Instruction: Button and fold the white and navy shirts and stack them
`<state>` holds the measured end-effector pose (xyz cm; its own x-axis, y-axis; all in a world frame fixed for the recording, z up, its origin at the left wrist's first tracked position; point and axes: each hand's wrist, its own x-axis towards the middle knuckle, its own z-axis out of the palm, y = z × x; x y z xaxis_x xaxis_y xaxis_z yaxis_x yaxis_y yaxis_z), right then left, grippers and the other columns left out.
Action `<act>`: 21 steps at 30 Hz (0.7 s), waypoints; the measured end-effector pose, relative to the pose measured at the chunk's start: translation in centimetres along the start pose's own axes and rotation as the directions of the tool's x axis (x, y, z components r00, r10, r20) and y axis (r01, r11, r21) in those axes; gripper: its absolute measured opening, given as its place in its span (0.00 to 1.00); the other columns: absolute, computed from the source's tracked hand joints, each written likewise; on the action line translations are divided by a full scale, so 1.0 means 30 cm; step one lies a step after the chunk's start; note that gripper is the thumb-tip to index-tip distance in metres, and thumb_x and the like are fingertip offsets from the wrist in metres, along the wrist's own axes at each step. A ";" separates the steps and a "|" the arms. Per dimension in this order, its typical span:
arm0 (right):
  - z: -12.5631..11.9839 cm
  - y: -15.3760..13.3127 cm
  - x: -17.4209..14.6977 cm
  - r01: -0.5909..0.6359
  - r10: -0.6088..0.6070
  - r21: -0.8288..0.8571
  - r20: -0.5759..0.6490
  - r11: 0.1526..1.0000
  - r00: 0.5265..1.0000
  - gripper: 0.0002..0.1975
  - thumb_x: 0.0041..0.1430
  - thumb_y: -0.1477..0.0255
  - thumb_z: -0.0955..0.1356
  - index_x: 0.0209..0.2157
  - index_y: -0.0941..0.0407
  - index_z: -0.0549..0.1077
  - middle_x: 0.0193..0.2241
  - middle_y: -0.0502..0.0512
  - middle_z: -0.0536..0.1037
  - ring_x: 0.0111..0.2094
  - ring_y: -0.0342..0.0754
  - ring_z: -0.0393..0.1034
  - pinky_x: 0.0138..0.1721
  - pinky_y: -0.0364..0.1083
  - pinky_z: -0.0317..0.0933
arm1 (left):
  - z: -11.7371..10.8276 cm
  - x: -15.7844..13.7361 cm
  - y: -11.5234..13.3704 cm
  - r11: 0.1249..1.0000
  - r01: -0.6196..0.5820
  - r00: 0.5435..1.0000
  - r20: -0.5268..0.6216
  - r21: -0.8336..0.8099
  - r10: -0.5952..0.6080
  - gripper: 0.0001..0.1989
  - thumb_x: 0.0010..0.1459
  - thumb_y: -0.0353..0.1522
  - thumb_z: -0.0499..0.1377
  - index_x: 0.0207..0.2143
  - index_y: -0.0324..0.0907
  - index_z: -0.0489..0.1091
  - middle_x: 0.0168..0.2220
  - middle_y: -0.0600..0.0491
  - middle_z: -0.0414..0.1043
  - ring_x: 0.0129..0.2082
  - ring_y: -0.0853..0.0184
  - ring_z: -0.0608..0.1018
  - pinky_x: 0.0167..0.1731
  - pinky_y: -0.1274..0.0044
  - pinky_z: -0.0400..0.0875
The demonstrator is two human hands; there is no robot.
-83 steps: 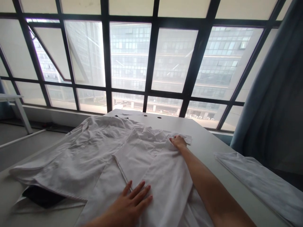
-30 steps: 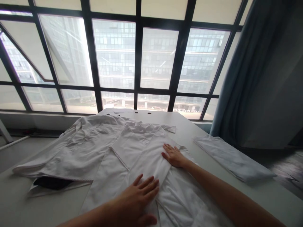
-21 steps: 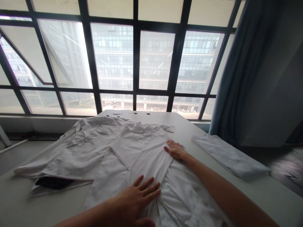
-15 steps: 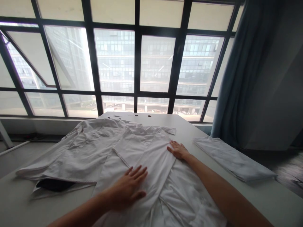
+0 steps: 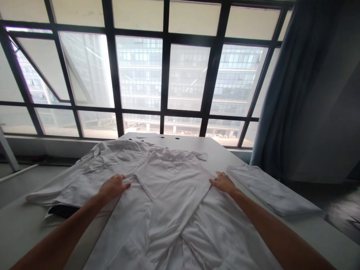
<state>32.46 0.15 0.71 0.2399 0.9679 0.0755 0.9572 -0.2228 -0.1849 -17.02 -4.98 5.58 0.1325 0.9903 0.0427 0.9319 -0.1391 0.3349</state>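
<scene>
A white shirt (image 5: 180, 195) lies spread on the table in front of me, collar end away from me, with creases and fabric layers crossing its front. My left hand (image 5: 114, 186) is closed on its left edge near the shoulder, thumb and fingers pinching the cloth. On the opposite edge, at about the same height, my right hand (image 5: 224, 182) also pinches the fabric. The cloth between the fingertips is mostly hidden. Another white garment (image 5: 104, 165) lies rumpled to the left, partly beneath or against the shirt.
A folded white cloth (image 5: 272, 187) lies along the right side of the white table (image 5: 194, 141). Something black (image 5: 64, 210) shows under the left garment's near edge. Large framed windows (image 5: 188, 78) stand behind, with a blue-grey curtain (image 5: 289, 97) on the right.
My left hand has gone from lying flat on the shirt's middle to its left edge. My right hand has shifted slightly outward and closed on the right edge. The shirt's front looks wider.
</scene>
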 end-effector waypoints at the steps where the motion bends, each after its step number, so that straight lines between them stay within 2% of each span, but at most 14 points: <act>1: -0.018 0.028 -0.004 -0.036 0.035 0.039 0.007 0.999 0.999 0.32 0.58 0.60 0.68 0.58 0.66 0.65 0.54 0.74 0.70 0.56 0.62 0.65 0.52 0.51 0.62 | -0.015 -0.005 -0.005 1.000 0.022 0.999 0.032 -0.011 -0.022 0.18 0.62 0.40 0.59 0.49 0.37 0.71 0.48 0.48 0.73 0.48 0.54 0.75 0.45 0.68 0.72; 3: -0.054 0.079 -0.020 -0.109 0.097 0.165 0.082 0.980 0.992 0.28 0.53 0.59 0.71 0.51 0.62 0.70 0.42 0.68 0.76 0.43 0.59 0.73 0.37 0.48 0.67 | -0.035 -0.013 -0.001 0.999 0.045 0.995 0.095 -0.026 -0.042 0.19 0.63 0.41 0.58 0.50 0.36 0.70 0.49 0.50 0.71 0.47 0.54 0.75 0.45 0.65 0.73; 5: -0.088 0.122 -0.050 -0.203 0.138 0.327 0.211 0.923 0.968 0.24 0.49 0.58 0.73 0.43 0.58 0.73 0.32 0.60 0.75 0.29 0.51 0.71 0.23 0.44 0.61 | -0.042 -0.017 0.016 0.997 0.070 0.988 0.141 -0.029 -0.066 0.18 0.62 0.41 0.59 0.46 0.35 0.72 0.45 0.53 0.72 0.43 0.55 0.76 0.41 0.67 0.75; 6: -0.103 0.139 -0.070 -0.243 0.135 0.397 0.282 0.885 0.950 0.22 0.47 0.58 0.74 0.39 0.57 0.73 0.28 0.57 0.74 0.24 0.47 0.68 0.19 0.42 0.57 | -0.043 -0.019 0.024 0.996 0.083 0.984 0.158 -0.025 -0.078 0.18 0.60 0.42 0.61 0.41 0.34 0.73 0.40 0.53 0.73 0.39 0.57 0.77 0.37 0.70 0.75; 8: -0.130 0.165 -0.120 -0.280 0.080 0.485 0.393 0.828 0.916 0.20 0.44 0.60 0.75 0.36 0.56 0.73 0.25 0.53 0.71 0.21 0.41 0.62 0.17 0.39 0.52 | -0.040 -0.029 0.037 0.992 0.123 0.971 0.207 -0.018 -0.117 0.18 0.53 0.42 0.65 0.31 0.34 0.72 0.27 0.54 0.72 0.28 0.62 0.76 0.26 0.76 0.70; 10: -0.155 0.183 -0.174 -0.280 0.006 0.546 0.449 0.789 0.893 0.20 0.42 0.63 0.76 0.38 0.56 0.74 0.25 0.50 0.69 0.20 0.39 0.59 0.17 0.38 0.51 | -0.036 -0.054 0.038 0.982 0.183 0.940 0.302 -0.046 -0.161 0.18 0.47 0.43 0.67 0.26 0.37 0.69 0.19 0.56 0.68 0.21 0.66 0.72 0.19 0.79 0.64; 12: -0.177 0.194 -0.221 -0.269 -0.064 0.581 0.488 0.769 0.870 0.22 0.42 0.65 0.76 0.40 0.56 0.73 0.23 0.49 0.68 0.20 0.39 0.58 0.18 0.37 0.50 | -0.035 -0.093 0.031 0.970 0.231 0.890 0.419 -0.080 -0.177 0.19 0.44 0.45 0.66 0.25 0.39 0.67 0.17 0.56 0.66 0.18 0.68 0.70 0.17 0.80 0.61; 15: -0.199 0.196 -0.265 -0.235 -0.163 0.600 0.533 0.765 0.830 0.20 0.42 0.65 0.75 0.38 0.57 0.73 0.19 0.46 0.65 0.18 0.38 0.56 0.18 0.37 0.50 | -0.055 -0.158 0.029 0.970 0.223 0.833 0.535 -0.093 -0.140 0.20 0.42 0.48 0.63 0.22 0.40 0.65 0.16 0.54 0.66 0.17 0.69 0.68 0.17 0.80 0.61; 17: -0.208 0.185 -0.277 -0.201 -0.215 0.621 0.528 0.758 0.822 0.17 0.41 0.66 0.75 0.34 0.58 0.72 0.17 0.44 0.62 0.18 0.37 0.53 0.18 0.37 0.49 | -0.083 -0.187 0.060 0.976 0.183 0.844 0.527 -0.120 -0.094 0.19 0.42 0.47 0.62 0.22 0.40 0.66 0.16 0.53 0.65 0.17 0.68 0.68 0.17 0.80 0.60; 21: -0.214 0.139 -0.288 -0.118 -0.282 0.682 0.445 0.721 0.850 0.16 0.42 0.66 0.73 0.32 0.58 0.69 0.16 0.42 0.58 0.17 0.37 0.51 0.17 0.38 0.46 | -0.121 -0.205 0.225 0.991 0.036 0.946 0.325 -0.129 0.008 0.15 0.46 0.42 0.61 0.26 0.38 0.69 0.20 0.53 0.68 0.18 0.69 0.69 0.18 0.80 0.60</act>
<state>35.42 -9.90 5.58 -0.1387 0.9373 -0.3198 0.5517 -0.1951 -0.8109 -12.76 -12.00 10.99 0.2429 0.9337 -0.2632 0.8847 -0.1019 0.4549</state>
